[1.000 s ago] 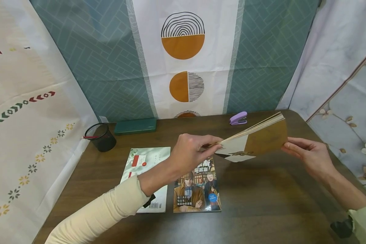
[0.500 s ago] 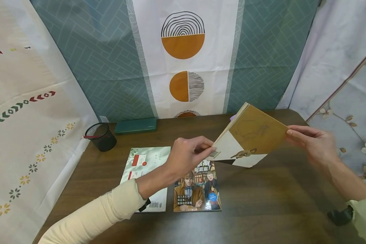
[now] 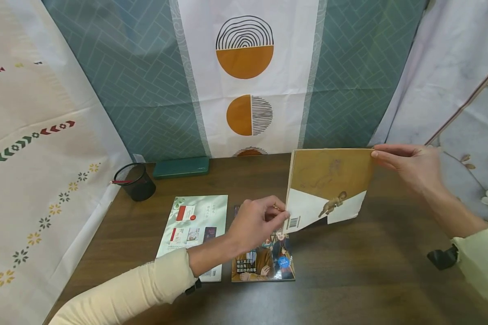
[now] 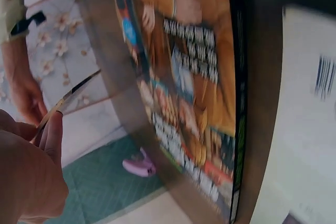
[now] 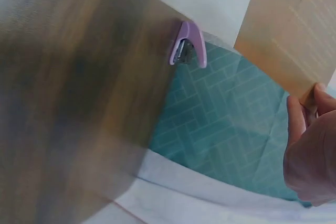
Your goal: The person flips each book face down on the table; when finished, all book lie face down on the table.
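A thin book (image 3: 329, 176) with a tan and white cover is held up above the table, its barcode at the lower left corner. My left hand (image 3: 254, 221) pinches that lower left corner between thumb and fingers. At the upper right corner my right hand (image 3: 415, 167) pinches the book; the right wrist view shows thumb and fingers on the tan cover (image 5: 289, 35). Below the left hand lies an illustrated book (image 3: 260, 266) with figures on its cover, partly hidden by that hand. Left of it is a pale green book (image 3: 197, 212), partly covered by the left forearm.
A black mesh pen holder (image 3: 136, 183) with a red pencil stands at the back left. Beside it lies a dark green case (image 3: 180, 167). A purple stapler (image 5: 190, 43) sits near the back edge, hidden behind the held book in the head view. Fabric hangs behind the wooden table (image 3: 358, 280).
The held book has turned from nearly edge-on to show its cover more squarely. The left hand has dropped a little, while the right hand has risen and moved slightly left.
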A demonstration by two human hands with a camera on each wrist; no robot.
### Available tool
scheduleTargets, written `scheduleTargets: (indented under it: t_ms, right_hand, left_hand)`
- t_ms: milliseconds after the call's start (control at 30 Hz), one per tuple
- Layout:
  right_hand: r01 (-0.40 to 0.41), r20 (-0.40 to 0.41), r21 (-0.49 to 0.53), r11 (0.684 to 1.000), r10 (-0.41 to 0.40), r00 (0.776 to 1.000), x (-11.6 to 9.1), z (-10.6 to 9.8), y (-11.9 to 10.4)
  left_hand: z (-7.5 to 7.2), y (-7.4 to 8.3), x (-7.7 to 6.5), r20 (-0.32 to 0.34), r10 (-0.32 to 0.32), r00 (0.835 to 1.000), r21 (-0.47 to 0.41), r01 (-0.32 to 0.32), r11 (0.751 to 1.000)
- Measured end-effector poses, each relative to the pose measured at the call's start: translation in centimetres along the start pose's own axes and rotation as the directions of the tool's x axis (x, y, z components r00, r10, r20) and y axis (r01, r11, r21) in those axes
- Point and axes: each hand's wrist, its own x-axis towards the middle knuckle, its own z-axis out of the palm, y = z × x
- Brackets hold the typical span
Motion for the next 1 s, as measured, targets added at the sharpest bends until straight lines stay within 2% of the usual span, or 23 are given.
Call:
scheduleTargets:
  t_ms: [67, 167, 267, 367, 500, 633, 800, 900, 1000]
  right_hand:
    - [0.0, -0.002, -0.101, 0.995, 0.0, 1.0, 0.3, 0.5, -0.5]
    - [0.013, 0.009, -0.17, 0.985, -0.011, 1.0, 0.9, 1.4, -0.9]
    - [0.053, 0.039, -0.229, 0.972, -0.045, 0.998, 1.3, 2.1, -1.1]
    - [0.105, 0.071, -0.274, 0.956, -0.089, 0.993, 1.8, 3.0, -1.0]
    - [0.161, 0.115, -0.351, 0.922, -0.128, 0.985, 2.4, 4.4, -1.1]
    - [0.187, 0.158, -0.421, 0.888, -0.131, 0.979, 2.8, 5.7, -1.0]
    - [0.221, 0.217, -0.442, 0.869, -0.136, 0.967, 3.4, 7.1, -0.6]
    - [0.236, 0.252, -0.452, 0.86, -0.13, 0.959, 3.8, 7.8, -0.3]
    - [0.241, 0.282, -0.463, 0.853, -0.116, 0.952, 4.2, 8.5, 0.1]
  left_hand:
    - [0.5, 0.0, -0.3, 0.03, -0.032, 0.999, -0.044, 0.033, 0.998]
    - [1.3, 0.1, -0.8, 0.082, -0.091, 0.992, -0.125, 0.1, 0.987]
    - [2.3, 0.2, -1.2, 0.137, -0.181, 0.974, -0.236, 0.21, 0.949]
    - [3.3, 0.2, -1.6, 0.182, -0.272, 0.945, -0.342, 0.32, 0.884]
    - [4.6, 0.4, -2.0, 0.226, -0.359, 0.905, -0.444, 0.424, 0.789]
    - [6.0, 0.9, -2.4, 0.253, -0.437, 0.863, -0.525, 0.502, 0.687]
    - [7.8, 1.4, -2.8, 0.273, -0.512, 0.815, -0.6, 0.56, 0.571]
    - [8.5, 1.6, -2.9, 0.293, -0.537, 0.791, -0.62, 0.584, 0.523]
    - [8.9, 1.9, -2.9, 0.31, -0.553, 0.773, -0.624, 0.605, 0.495]
